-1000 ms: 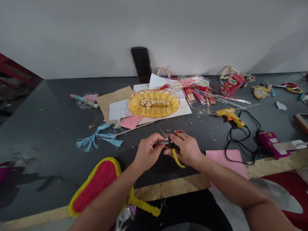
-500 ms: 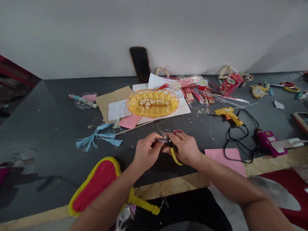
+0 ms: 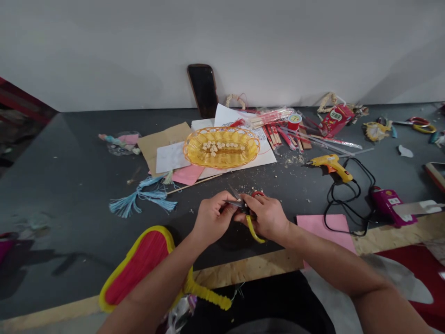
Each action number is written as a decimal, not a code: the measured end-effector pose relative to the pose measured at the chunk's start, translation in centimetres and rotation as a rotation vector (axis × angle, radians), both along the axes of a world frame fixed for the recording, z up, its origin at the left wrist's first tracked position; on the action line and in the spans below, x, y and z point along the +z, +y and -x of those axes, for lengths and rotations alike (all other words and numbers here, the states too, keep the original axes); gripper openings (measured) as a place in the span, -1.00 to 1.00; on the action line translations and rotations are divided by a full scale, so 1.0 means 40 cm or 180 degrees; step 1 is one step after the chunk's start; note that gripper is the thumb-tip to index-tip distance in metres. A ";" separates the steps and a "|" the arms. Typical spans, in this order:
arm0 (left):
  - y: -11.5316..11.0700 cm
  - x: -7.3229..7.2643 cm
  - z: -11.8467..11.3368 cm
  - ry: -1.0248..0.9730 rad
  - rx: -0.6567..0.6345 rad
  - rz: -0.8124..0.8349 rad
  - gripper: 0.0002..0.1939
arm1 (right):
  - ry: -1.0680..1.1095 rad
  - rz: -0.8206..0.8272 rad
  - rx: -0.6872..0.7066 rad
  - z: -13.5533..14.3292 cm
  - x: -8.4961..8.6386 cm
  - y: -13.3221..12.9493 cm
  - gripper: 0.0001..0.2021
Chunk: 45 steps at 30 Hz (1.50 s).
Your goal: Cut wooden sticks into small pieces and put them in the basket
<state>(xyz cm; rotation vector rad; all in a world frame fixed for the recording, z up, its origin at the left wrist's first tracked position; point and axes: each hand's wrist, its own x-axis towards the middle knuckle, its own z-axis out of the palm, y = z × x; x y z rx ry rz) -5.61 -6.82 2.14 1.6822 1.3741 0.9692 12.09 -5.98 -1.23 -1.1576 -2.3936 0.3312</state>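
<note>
My right hand (image 3: pixel 269 215) is wrapped round the scissors (image 3: pixel 255 228), which have one red and one yellow handle loop. Their blades are spread apart and point left, towards my left hand (image 3: pixel 215 212). The thumb and fingers of that hand are pinched together right at the blades. A tiny pale bit shows between the blades, but what the left fingers hold is too small to make out. Just beyond both hands sits a yellow woven basket (image 3: pixel 194 155) with several small cream flower-like pieces (image 3: pixel 219 147) in it.
Beside my left forearm lies a red, yellow-rimmed fan shape (image 3: pixel 139 266); a blue tassel (image 3: pixel 128 202) is behind it. To the right are a yellow glue gun (image 3: pixel 332 166) with a looped black cord, pink paper (image 3: pixel 320 225) and a purple box (image 3: pixel 391 206). A phone (image 3: pixel 202 90) leans on the wall.
The view has shifted very slightly. The scissors' yellow loop has swung a little outward, to the right and down; both hands stay in nearly the same place.
</note>
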 end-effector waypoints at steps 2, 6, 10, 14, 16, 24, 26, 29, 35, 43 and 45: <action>-0.003 -0.003 -0.002 0.0031 0.0059 -0.0059 -0.88 | -0.0040 0.0043 0.0027 0.001 0.002 0.001 -0.51; -0.009 0.001 -0.007 0.0185 0.0132 -0.0196 -0.87 | 0.0100 0.0077 0.0099 0.000 0.009 0.003 -0.49; -0.015 0.007 -0.012 0.0309 0.0165 -0.0408 -0.85 | 0.0278 0.0225 0.0111 0.001 0.016 -0.002 -0.45; -0.016 0.007 -0.012 0.0346 0.0166 -0.0513 -0.83 | 0.0420 0.0474 0.0209 0.001 0.027 -0.008 -0.42; -0.015 0.003 -0.009 0.0409 0.0199 -0.0467 -0.84 | 0.0343 0.0417 0.0125 0.000 0.033 -0.005 -0.41; -0.009 -0.004 -0.001 0.0367 0.0134 -0.0424 -0.86 | 0.0186 -0.0007 0.0033 -0.010 0.037 0.016 -0.37; -0.010 0.002 -0.002 0.0301 0.0094 -0.0308 -0.86 | 0.0175 -0.0002 0.0043 -0.009 0.031 0.013 -0.37; -0.013 0.008 -0.004 0.0230 0.0053 -0.0165 -0.85 | 0.0150 0.0013 0.0010 -0.004 0.021 0.005 -0.37; -0.013 0.002 -0.008 0.0281 0.0148 -0.0273 -0.85 | 0.0124 0.0061 0.0063 0.002 0.009 -0.003 -0.41; -0.012 -0.013 -0.010 0.0499 0.0299 -0.0389 -0.82 | 0.0151 0.0259 0.0143 -0.004 0.012 0.001 -0.48; -0.012 -0.015 -0.010 0.0563 0.0322 -0.0341 -0.82 | 0.0142 0.0288 0.0105 -0.005 0.013 0.003 -0.49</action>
